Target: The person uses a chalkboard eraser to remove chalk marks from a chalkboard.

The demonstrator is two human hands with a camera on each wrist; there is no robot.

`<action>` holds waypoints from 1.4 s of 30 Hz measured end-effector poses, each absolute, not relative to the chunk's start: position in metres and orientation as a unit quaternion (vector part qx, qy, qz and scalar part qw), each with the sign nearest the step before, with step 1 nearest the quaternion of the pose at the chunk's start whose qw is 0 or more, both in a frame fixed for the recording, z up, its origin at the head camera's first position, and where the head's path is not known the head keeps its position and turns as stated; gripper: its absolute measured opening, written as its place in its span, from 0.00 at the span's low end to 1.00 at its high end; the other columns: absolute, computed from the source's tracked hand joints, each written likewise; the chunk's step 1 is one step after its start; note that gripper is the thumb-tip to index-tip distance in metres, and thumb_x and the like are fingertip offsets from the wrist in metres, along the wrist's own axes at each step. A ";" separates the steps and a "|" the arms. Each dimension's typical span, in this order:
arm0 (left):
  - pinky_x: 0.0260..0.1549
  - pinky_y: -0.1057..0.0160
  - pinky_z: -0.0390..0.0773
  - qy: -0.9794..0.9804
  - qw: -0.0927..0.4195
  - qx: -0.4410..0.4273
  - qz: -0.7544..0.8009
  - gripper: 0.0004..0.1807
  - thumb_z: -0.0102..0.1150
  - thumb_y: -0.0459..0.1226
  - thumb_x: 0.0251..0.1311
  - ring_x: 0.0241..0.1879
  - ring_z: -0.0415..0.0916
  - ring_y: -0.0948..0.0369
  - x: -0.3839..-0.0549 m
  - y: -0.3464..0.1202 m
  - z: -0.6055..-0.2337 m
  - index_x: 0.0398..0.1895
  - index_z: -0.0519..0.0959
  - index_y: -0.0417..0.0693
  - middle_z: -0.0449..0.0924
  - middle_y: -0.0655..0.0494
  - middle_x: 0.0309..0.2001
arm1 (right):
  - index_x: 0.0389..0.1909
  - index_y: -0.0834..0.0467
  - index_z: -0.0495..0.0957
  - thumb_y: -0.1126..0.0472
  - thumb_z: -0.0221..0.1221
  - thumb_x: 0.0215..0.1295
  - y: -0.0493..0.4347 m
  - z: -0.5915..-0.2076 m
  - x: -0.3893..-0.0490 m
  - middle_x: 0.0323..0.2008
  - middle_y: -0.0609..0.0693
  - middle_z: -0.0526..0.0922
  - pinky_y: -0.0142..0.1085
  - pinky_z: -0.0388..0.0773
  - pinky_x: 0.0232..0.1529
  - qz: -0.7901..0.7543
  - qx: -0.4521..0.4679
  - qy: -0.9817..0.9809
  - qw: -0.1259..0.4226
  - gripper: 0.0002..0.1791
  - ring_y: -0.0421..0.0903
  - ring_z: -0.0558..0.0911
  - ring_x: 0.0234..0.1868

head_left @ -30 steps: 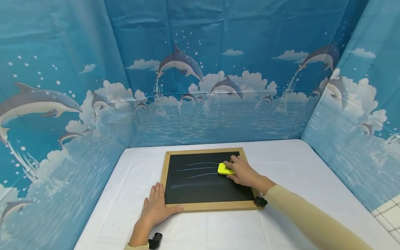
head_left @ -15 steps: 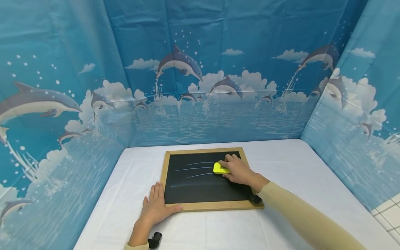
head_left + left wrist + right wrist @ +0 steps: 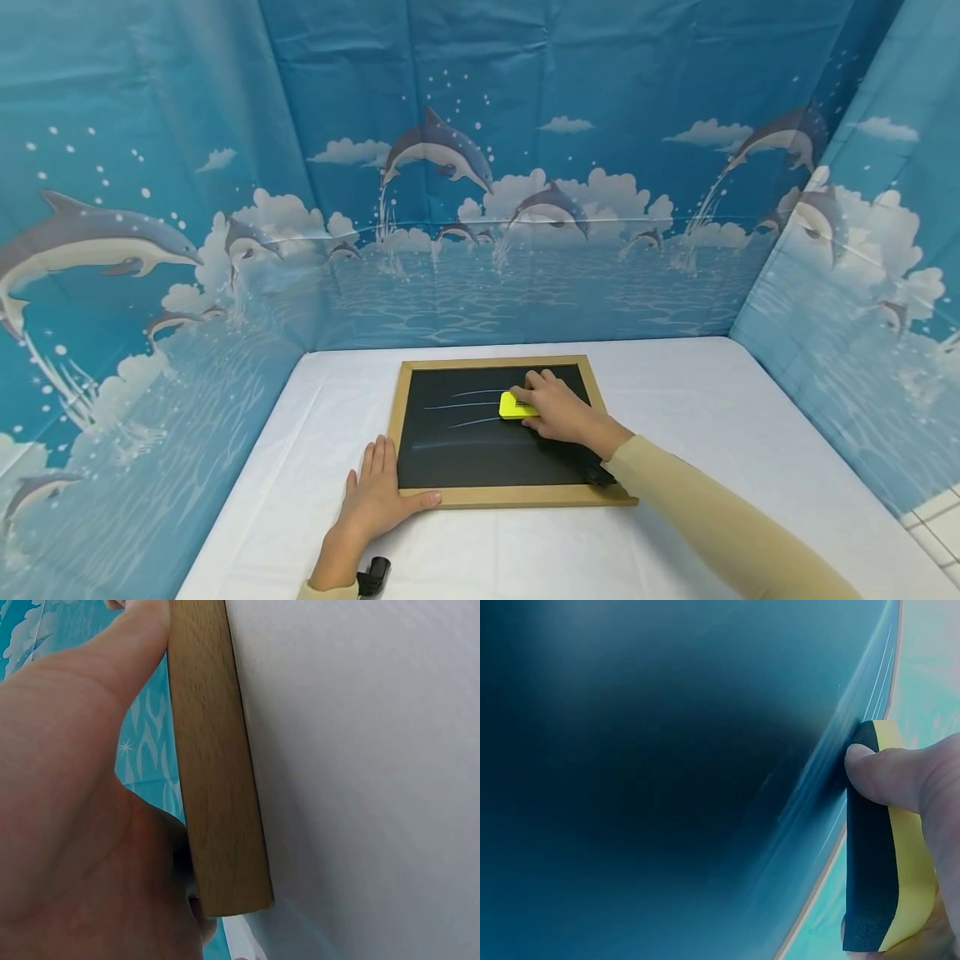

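A small blackboard (image 3: 480, 462) in a wooden frame lies flat on the white-covered table. Several thin chalk lines (image 3: 461, 406) run across its left and middle part, with a faint smear below them. My right hand (image 3: 558, 408) grips a yellow blackboard eraser (image 3: 513, 406) over the right half of the board. In the right wrist view the eraser's black felt side (image 3: 870, 855) faces the board, and the thumb lies along it. My left hand (image 3: 373, 496) rests at the board's lower left corner, fingers straight along the left side, thumb on the bottom edge of the wooden frame (image 3: 217, 765).
The white tablecloth (image 3: 697, 400) surrounds the board. Blue dolphin-print curtains (image 3: 525, 283) stand at the back and both sides. White tiles (image 3: 937, 525) show at the lower right. A small black device (image 3: 373, 575) sits at the left wrist.
My right hand has slid the eraser leftward across the board, and the right ends of the chalk lines are now shorter. The left hand stays at the corner.
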State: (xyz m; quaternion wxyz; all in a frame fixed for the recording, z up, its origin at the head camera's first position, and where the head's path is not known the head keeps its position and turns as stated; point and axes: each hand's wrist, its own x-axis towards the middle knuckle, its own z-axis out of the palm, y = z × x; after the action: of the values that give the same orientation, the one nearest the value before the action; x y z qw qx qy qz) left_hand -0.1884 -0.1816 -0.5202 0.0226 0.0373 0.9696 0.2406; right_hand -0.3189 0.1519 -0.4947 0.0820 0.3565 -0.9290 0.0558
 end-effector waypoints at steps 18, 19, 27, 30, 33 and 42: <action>0.65 0.25 0.40 0.969 0.011 0.036 0.245 0.74 0.65 0.74 0.43 0.78 0.36 0.38 -0.193 -0.186 -0.520 0.78 0.46 0.30 0.41 0.33 0.79 | 0.70 0.54 0.73 0.50 0.71 0.62 0.107 -0.503 -0.330 0.47 0.49 0.72 0.38 0.68 0.41 0.118 0.364 -0.922 0.052 0.36 0.45 0.65 0.41; 0.64 0.25 0.41 0.969 0.012 0.036 0.245 0.74 0.65 0.74 0.43 0.77 0.36 0.38 -0.194 -0.185 -0.521 0.78 0.46 0.30 0.41 0.33 0.79 | 0.70 0.53 0.73 0.49 0.71 0.62 0.104 -0.504 -0.330 0.47 0.48 0.72 0.37 0.68 0.41 0.123 0.363 -0.923 0.048 0.36 0.45 0.65 0.41; 0.64 0.25 0.43 0.970 0.024 0.029 0.241 0.75 0.62 0.77 0.42 0.78 0.37 0.39 -0.190 -0.181 -0.523 0.79 0.46 0.32 0.42 0.34 0.79 | 0.71 0.54 0.70 0.42 0.66 0.66 0.078 -0.506 -0.327 0.53 0.50 0.72 0.40 0.71 0.47 0.116 0.386 -0.915 0.026 0.37 0.45 0.68 0.45; 0.64 0.25 0.43 0.969 0.022 0.030 0.244 0.75 0.62 0.76 0.42 0.78 0.37 0.39 -0.189 -0.181 -0.524 0.79 0.46 0.32 0.41 0.34 0.79 | 0.72 0.53 0.69 0.37 0.60 0.68 0.071 -0.506 -0.326 0.52 0.49 0.72 0.40 0.71 0.47 0.104 0.397 -0.912 0.027 0.38 0.44 0.68 0.44; 0.64 0.25 0.42 0.968 0.016 0.035 0.248 0.74 0.63 0.76 0.43 0.78 0.36 0.39 -0.191 -0.181 -0.525 0.79 0.47 0.31 0.41 0.34 0.79 | 0.72 0.53 0.68 0.34 0.55 0.71 0.066 -0.506 -0.326 0.51 0.49 0.72 0.40 0.71 0.45 0.094 0.398 -0.912 0.031 0.37 0.44 0.68 0.43; 0.65 0.25 0.41 0.967 0.026 0.027 0.251 0.75 0.62 0.76 0.43 0.78 0.36 0.40 -0.191 -0.182 -0.525 0.79 0.46 0.32 0.41 0.35 0.79 | 0.70 0.50 0.71 0.39 0.58 0.71 0.059 -0.507 -0.328 0.49 0.47 0.69 0.39 0.68 0.43 0.123 0.400 -0.908 0.020 0.31 0.44 0.66 0.42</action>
State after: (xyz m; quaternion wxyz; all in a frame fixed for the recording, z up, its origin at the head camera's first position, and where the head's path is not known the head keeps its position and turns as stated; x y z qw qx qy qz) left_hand -0.1911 -0.1822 -0.5248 0.0260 0.0270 0.9673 0.2507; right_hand -0.3280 0.0590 -0.5070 0.0198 0.4004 -0.9078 0.1232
